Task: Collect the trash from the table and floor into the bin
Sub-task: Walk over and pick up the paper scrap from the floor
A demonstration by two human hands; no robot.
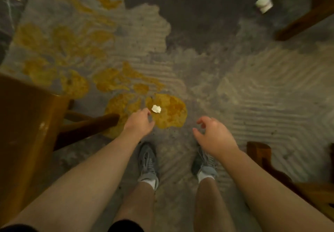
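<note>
The floor (262,91) under me is a worn grey carpet with wavy ridged bands, a darker patch toward its far side and yellow-orange blotches spreading from the far left toward the middle. A wooden chair (27,132) stands at the left edge, its rungs reaching in toward my legs; more dark wooden legs (307,15) stand at the far right corner, and another wooden frame (267,161) sits near the right edge beside me. My grey sneakers (147,161) are planted on the carpet, both bare arms stretched down over them. My right hand (215,136) hangs over my right shoe, fingers loosely curled, grip released and holding nothing. My left hand (139,123) reaches lower toward the floor, fingers bent, grip released, its fingertips just beside a small crumpled white paper scrap (156,109) lying on an orange blotch near the middle of the floor. A white paper cup (264,3) lies tipped over by the far right chair legs, well apart from both hands.
</note>
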